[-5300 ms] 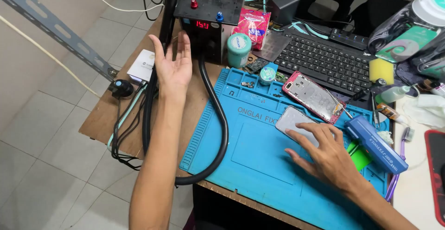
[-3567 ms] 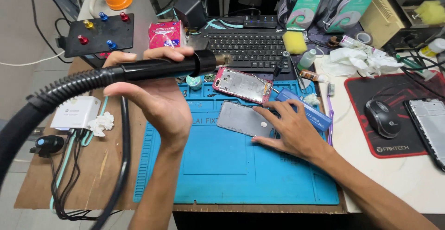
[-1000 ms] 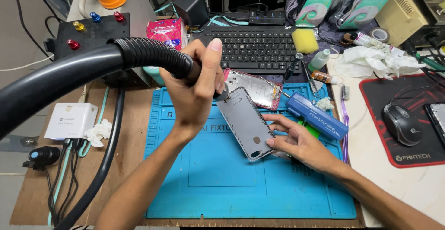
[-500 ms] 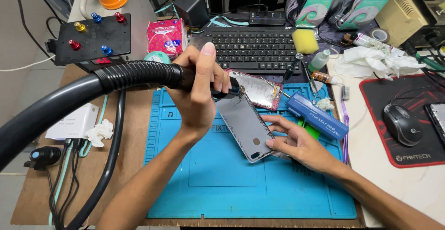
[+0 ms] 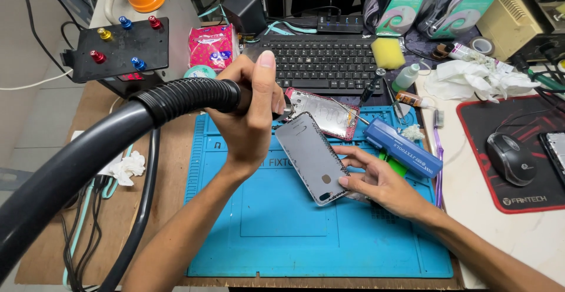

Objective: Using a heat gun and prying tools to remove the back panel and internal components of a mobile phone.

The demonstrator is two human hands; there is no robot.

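My left hand (image 5: 250, 112) grips the handle of a black hot-air wand, whose thick ribbed hose (image 5: 176, 100) runs off to the lower left. The wand's tip is hidden behind my fingers, close to the top edge of a grey phone back cover (image 5: 309, 156). My right hand (image 5: 379, 180) holds that cover by its lower right edge, tilted up off the blue work mat (image 5: 265, 233). Just behind the cover lies a phone body with a pink frame (image 5: 329, 112).
A blue box-shaped tool (image 5: 403, 148) lies right of the cover. A black keyboard (image 5: 321, 62), yellow sponge (image 5: 388, 50), pink packet (image 5: 210, 46) and black station with coloured knobs (image 5: 120, 47) stand behind. A mouse (image 5: 512, 156) on its pad sits at right.
My left hand fetched the hose wand from the left and brought it over the mat. My right hand lifted the grey cover and tilted it up toward the wand's tip.
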